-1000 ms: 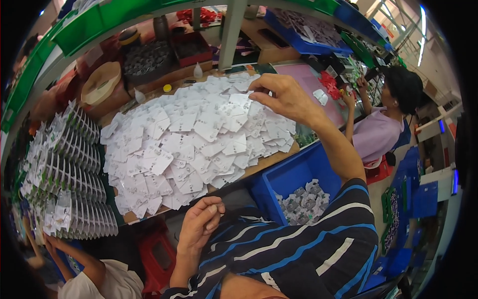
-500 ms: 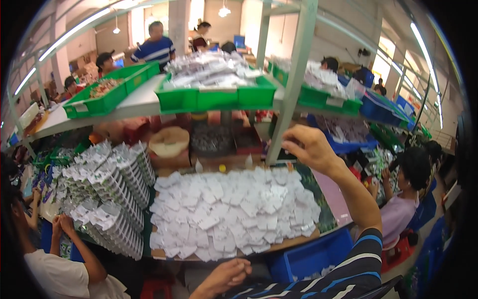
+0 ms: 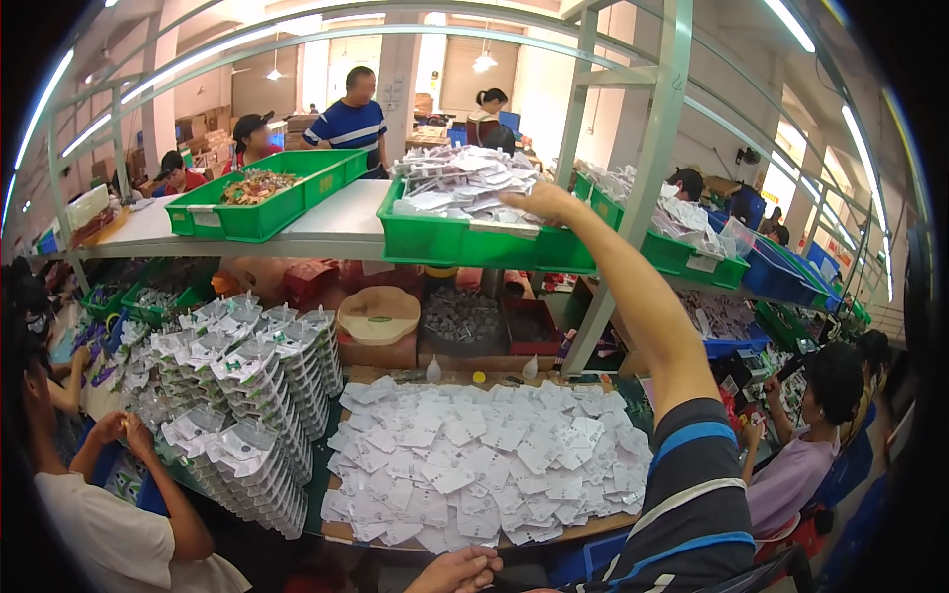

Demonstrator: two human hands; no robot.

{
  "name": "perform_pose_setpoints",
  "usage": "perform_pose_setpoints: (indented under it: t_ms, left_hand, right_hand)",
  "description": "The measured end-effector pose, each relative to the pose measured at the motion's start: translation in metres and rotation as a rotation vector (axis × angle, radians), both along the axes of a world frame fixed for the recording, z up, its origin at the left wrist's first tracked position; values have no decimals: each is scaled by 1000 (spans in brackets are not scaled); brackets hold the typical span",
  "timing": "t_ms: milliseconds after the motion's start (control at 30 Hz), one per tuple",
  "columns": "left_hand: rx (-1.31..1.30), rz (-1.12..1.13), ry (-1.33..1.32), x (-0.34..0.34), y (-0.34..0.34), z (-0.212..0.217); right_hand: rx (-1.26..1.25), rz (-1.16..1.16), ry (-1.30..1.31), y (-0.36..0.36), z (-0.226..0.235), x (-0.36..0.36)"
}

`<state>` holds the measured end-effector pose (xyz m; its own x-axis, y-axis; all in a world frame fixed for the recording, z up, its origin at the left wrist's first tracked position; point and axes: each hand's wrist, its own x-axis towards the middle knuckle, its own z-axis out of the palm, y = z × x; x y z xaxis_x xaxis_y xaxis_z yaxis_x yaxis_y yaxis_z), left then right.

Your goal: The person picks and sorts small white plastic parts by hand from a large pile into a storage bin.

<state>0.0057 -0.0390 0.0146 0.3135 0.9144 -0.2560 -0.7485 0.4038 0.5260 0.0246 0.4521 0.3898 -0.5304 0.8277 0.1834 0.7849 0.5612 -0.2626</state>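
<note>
My right hand [image 3: 539, 203] is up on the shelf, fingers curled into the white cards [image 3: 455, 188] heaped in the green bin [image 3: 465, 240]. Left hand [image 3: 460, 571] rests loosely curled, empty. Next, I reckon: pinch a bunch.

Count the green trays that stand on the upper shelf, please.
3 show clearly: one green tray of mixed parts at left, one of white cards in the middle under the right hand, one at right beyond the post. More may be hidden further right.
</note>
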Motion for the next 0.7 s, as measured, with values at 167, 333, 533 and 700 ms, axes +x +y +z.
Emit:
perform_pose_setpoints:
  t_ms: [167,333,533,700]
  left_hand:
    - [113,-73,-104,-10,-6,-6]
    - [40,-39,36,-7,-5,9]
    - [1,-13,-20,4,-5,-2]
    - [16,-4,-36,4,-10,-4]
  right_hand:
    - [-85,-123,113,-1,0,-18]
    - [-244,-93,300,-2,-3,-23]
    - [-400,-56,555,-10,-6,-35]
    - [-445,-160,702,8,-7,-14]
